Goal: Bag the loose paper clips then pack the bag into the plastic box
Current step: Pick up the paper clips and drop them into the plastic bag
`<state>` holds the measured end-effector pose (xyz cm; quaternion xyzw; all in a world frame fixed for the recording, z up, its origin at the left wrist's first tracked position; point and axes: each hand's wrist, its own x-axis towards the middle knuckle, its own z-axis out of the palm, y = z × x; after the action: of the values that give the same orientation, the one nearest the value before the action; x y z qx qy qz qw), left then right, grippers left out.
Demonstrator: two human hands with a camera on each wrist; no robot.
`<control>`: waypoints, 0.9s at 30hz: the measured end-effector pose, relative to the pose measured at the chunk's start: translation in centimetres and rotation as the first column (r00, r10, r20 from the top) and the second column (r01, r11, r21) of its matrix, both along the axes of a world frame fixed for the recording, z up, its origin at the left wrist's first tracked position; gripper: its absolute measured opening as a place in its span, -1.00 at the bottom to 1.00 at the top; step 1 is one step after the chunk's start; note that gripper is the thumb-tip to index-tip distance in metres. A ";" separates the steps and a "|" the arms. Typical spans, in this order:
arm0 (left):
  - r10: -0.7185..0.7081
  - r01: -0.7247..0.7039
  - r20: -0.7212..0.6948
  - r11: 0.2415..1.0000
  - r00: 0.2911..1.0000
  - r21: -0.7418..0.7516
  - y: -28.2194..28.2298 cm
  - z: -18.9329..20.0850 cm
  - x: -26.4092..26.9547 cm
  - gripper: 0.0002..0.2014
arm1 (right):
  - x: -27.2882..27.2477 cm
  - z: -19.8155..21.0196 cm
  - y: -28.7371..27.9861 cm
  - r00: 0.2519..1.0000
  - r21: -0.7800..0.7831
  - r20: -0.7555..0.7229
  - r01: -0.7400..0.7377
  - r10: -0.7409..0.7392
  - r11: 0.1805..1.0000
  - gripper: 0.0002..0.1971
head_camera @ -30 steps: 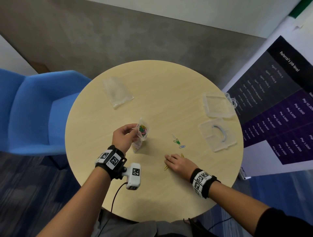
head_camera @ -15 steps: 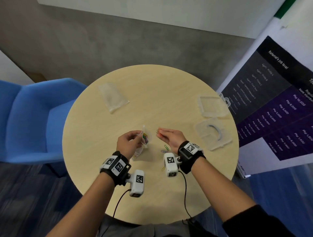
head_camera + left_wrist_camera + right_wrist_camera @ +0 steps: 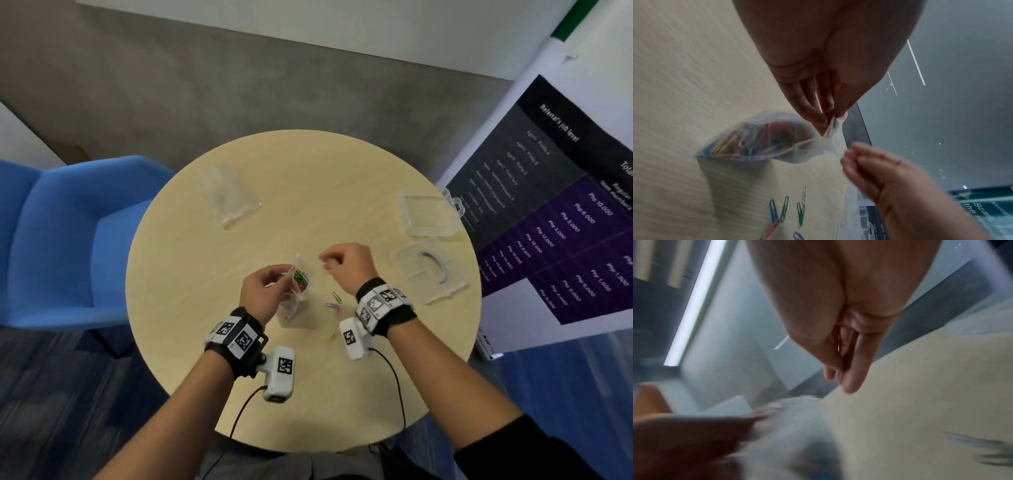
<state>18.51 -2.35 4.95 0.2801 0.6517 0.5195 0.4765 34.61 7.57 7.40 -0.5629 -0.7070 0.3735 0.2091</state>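
Note:
A small clear bag (image 3: 301, 284) stuffed with coloured paper clips hangs just above the table, mouth up. My left hand (image 3: 270, 284) pinches its rim; the left wrist view shows the bag (image 3: 760, 139) and that pinch (image 3: 828, 120). Right beside the mouth, my right hand (image 3: 329, 262) has its fingertips (image 3: 855, 154) pinched together, seemingly on one paper clip, which is blurred. Loose clips (image 3: 335, 301) lie below the hands, green and blue ones (image 3: 785, 209) clearest. The clear plastic box lies open at the right, one half (image 3: 397, 260) nearer, the other (image 3: 428, 219) behind.
A second, empty clear bag (image 3: 229, 195) lies at the table's far left. A yellow clip (image 3: 332, 337) sits by my right wrist camera. A blue chair (image 3: 68, 240) stands left of the round table (image 3: 308, 171), and a poster (image 3: 548, 222) to the right.
My right hand lifted off the table near the loose clips and came up to the bag's mouth. The left hand kept holding the bag.

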 end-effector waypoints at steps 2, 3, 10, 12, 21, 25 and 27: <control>0.012 -0.012 0.009 1.000 1.000 0.000 -0.2 -0.2 -0.4 -0.88 | 2.8 -2.1 0.8 0.968 0.001 0.250 -0.011 0.010 1.000 -0.69; 0.018 -0.018 0.019 1.000 1.000 0.000 -0.3 -0.3 -0.6 -0.88 | 4.0 -3.5 0.8 0.921 -0.067 0.384 -0.034 0.057 0.997 -0.61; 0.043 -0.042 0.035 0.999 0.998 -0.008 -0.3 -0.3 -0.3 -0.87 | 4.0 -9.2 -5.2 0.709 -0.148 0.587 -0.381 0.391 0.913 -0.39; 0.051 -0.051 0.038 0.999 0.998 -0.009 -0.3 -0.2 -0.3 -0.87 | 4.0 -9.6 -7.3 0.633 -0.148 0.627 -0.474 0.453 0.868 -0.33; 0.068 -0.069 0.064 0.997 0.996 0.014 -0.7 0.6 -0.5 -0.92 | 10.3 -7.7 -9.3 0.798 0.029 0.573 -0.247 0.187 0.969 -0.14; 0.084 -0.084 0.061 0.996 0.995 0.004 -0.7 0.6 -0.8 -0.91 | 11.0 -7.8 -9.4 0.832 -0.241 0.554 0.130 0.027 0.962 0.34; 0.071 -0.071 0.046 0.997 0.996 0.003 -0.5 0.5 -0.6 -0.90 | 9.9 -8.4 -9.2 0.833 -0.242 0.553 0.121 0.034 0.963 0.36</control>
<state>17.87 -2.83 5.50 0.2461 0.6488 0.5439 0.4718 44.51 -1.62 -0.99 -0.6856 -0.6671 0.2821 -0.0729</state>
